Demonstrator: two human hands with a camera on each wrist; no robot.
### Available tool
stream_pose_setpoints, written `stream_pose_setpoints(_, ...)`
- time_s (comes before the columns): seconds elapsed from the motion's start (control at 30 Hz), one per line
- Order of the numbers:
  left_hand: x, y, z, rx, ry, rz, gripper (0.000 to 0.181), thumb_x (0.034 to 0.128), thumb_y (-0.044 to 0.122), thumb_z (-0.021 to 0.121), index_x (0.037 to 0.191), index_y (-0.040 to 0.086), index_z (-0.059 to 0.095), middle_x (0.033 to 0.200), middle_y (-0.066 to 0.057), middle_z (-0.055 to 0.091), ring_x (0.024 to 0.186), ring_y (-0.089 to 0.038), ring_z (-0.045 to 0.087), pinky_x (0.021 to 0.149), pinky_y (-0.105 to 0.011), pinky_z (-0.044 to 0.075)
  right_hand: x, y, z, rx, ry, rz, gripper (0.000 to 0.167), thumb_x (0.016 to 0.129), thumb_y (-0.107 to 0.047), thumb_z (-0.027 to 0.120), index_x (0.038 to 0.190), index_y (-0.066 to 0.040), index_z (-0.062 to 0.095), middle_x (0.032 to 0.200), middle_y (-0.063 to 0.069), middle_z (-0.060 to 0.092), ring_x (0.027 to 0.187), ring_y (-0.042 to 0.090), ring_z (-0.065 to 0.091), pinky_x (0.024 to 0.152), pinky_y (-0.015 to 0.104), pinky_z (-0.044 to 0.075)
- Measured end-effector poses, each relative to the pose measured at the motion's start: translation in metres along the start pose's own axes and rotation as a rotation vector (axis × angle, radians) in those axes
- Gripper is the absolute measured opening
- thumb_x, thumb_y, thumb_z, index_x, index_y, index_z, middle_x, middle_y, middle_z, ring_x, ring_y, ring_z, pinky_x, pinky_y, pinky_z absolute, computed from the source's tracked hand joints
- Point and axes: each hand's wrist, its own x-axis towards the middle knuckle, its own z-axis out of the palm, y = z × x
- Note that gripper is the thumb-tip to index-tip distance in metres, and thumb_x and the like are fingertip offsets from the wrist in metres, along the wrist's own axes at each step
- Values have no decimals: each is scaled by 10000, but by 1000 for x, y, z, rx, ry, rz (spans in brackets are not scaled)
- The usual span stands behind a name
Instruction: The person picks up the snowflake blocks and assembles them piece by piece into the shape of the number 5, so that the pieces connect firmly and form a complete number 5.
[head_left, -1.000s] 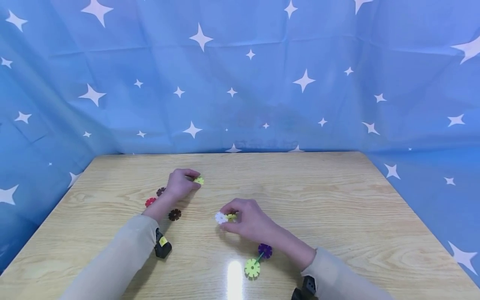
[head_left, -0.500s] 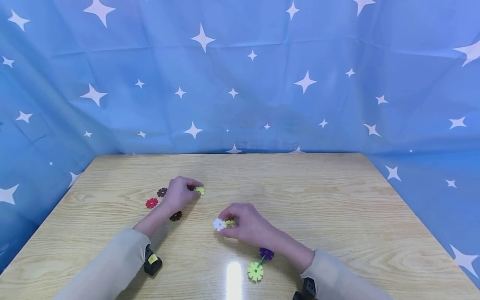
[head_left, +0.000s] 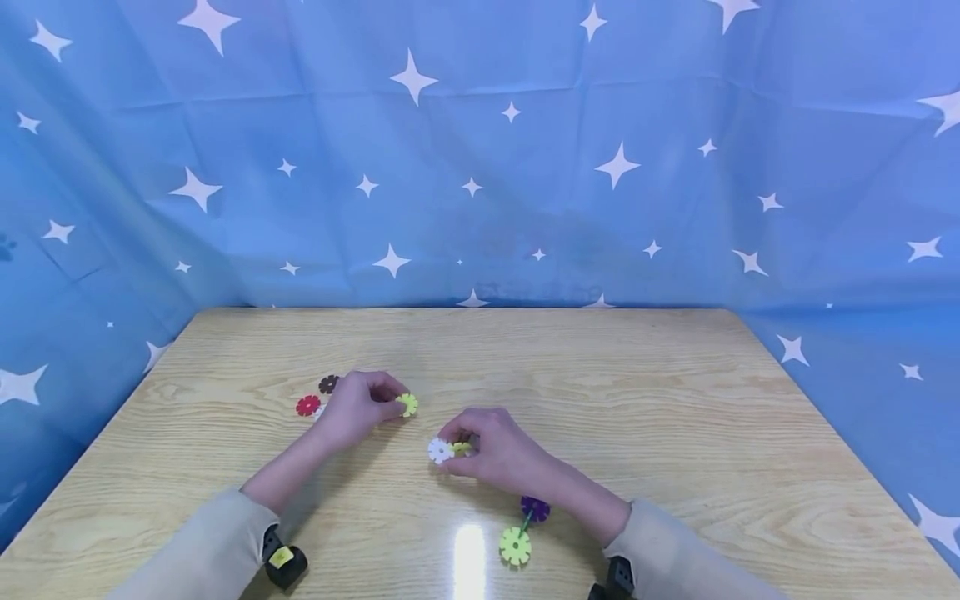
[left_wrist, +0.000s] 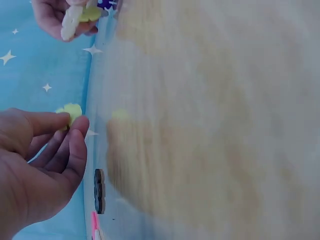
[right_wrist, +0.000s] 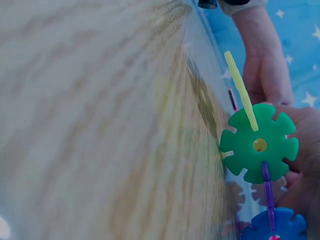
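Observation:
My left hand pinches a yellow-green notched disc between thumb and fingertips, raised off the table in the left wrist view. To its right, my right hand holds a white notched disc with a yellow disc against it, between thumb and fingers. Near the right forearm, a light green disc, a green disc seen edge-on from above, and a purple disc are slotted together. A blue disc adjoins the purple one in the right wrist view.
Left of the left hand lie a red disc, a dark brown disc and a white disc, partly covered by the wrist. The wooden table meets a blue star-patterned cloth at the back and sides.
My left hand has drawn nearer with the yellow-green disc, towards the right hand, and now covers the second brown disc. My right hand has shifted slightly nearer, still holding its discs.

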Motion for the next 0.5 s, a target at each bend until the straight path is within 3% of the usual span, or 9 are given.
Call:
stream_pose_setpoints(0.13,-8,2,0,-29,-53,14,103,853,20,793,951,16,764,823,-20,698,757,-162,627,631,-262,524,-1,1,-1,0,-9,15,280,827,-175,872,1071,-105,754,996,-58,727,902,82,645,792,246,544)
stream_pose_setpoints(0.37,-18,5,1,-109,-205,88,72,864,-11,773,933,-1,757,832,-53,714,749,-201,639,634,-264,542,-1,2,0,33,-12,30,284,817,-177,878,1062,-105,752,984,-61,724,877,73,638,753,237,547)
stream_pose_setpoints(0.5,-23,7,2,-108,-245,91,63,870,-1,773,928,19,761,837,-42,719,765,-230,662,649,-280,561,0,1,0,39,-16,29,276,817,-174,878,1052,-105,751,979,-58,726,872,75,641,748,237,550)
